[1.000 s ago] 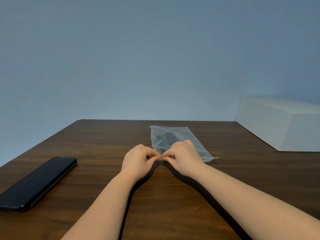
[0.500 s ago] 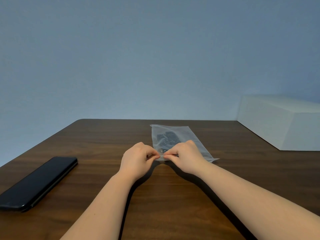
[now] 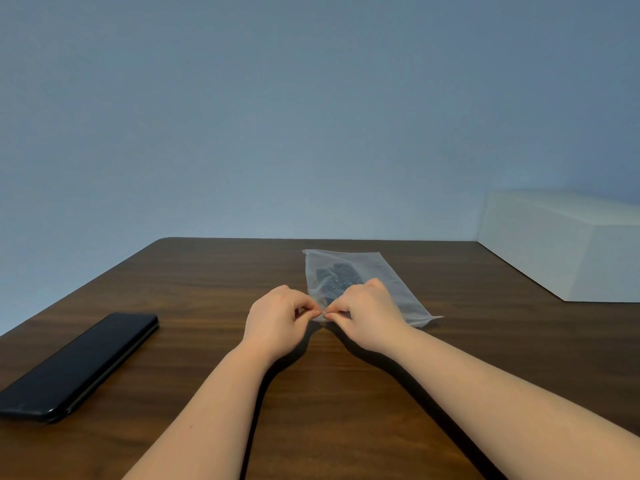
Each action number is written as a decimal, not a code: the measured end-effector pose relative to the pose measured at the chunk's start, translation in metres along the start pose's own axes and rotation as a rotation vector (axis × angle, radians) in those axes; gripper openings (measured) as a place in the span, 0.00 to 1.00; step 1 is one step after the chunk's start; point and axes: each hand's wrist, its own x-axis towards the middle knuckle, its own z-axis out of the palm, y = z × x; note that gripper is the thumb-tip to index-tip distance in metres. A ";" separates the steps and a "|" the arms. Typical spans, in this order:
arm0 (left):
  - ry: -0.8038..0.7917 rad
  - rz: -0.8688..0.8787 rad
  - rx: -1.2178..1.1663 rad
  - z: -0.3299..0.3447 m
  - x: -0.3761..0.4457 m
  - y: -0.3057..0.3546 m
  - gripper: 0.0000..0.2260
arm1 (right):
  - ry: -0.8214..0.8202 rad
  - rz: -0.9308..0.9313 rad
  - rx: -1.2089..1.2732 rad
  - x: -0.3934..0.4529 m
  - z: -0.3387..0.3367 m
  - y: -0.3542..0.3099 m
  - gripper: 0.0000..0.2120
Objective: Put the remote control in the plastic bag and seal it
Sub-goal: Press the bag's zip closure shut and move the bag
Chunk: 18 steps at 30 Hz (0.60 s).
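A clear plastic bag (image 3: 388,275) lies flat on the dark wooden table (image 3: 346,393), stretching away from me. Through the plastic shows a dark remote control (image 3: 337,277) with buttons, its near end hidden behind my right hand. My left hand (image 3: 277,318) pinches the bag's near edge at its left corner between thumb and fingers. My right hand (image 3: 367,315) pinches the same edge just beside it, fingertips almost touching those of the left. The bag's near right corner (image 3: 429,319) sticks out past my right wrist.
A long black flat case (image 3: 79,365) lies at the table's left, angled toward me. A white box (image 3: 568,247) stands at the far right against the blue wall. Bare wood lies between the case and my arms.
Both hands stay pinched on the bag's near edge; my right hand has shifted slightly, showing more of the remote. The bag has hardly moved.
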 end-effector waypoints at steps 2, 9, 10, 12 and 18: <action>-0.003 0.003 -0.003 0.000 0.000 0.000 0.06 | 0.002 -0.012 -0.026 -0.001 0.000 -0.001 0.14; 0.017 -0.010 0.021 -0.001 -0.001 0.001 0.06 | 0.025 -0.025 -0.053 -0.005 0.002 -0.005 0.14; 0.028 -0.012 0.027 -0.001 -0.002 0.001 0.06 | 0.029 -0.026 -0.058 -0.005 0.001 -0.005 0.14; 0.032 -0.006 0.034 -0.001 -0.003 0.002 0.06 | 0.026 -0.030 -0.076 -0.008 0.000 -0.003 0.14; 0.036 -0.048 0.019 -0.003 -0.004 0.002 0.06 | 0.027 -0.053 -0.136 -0.017 -0.004 0.012 0.16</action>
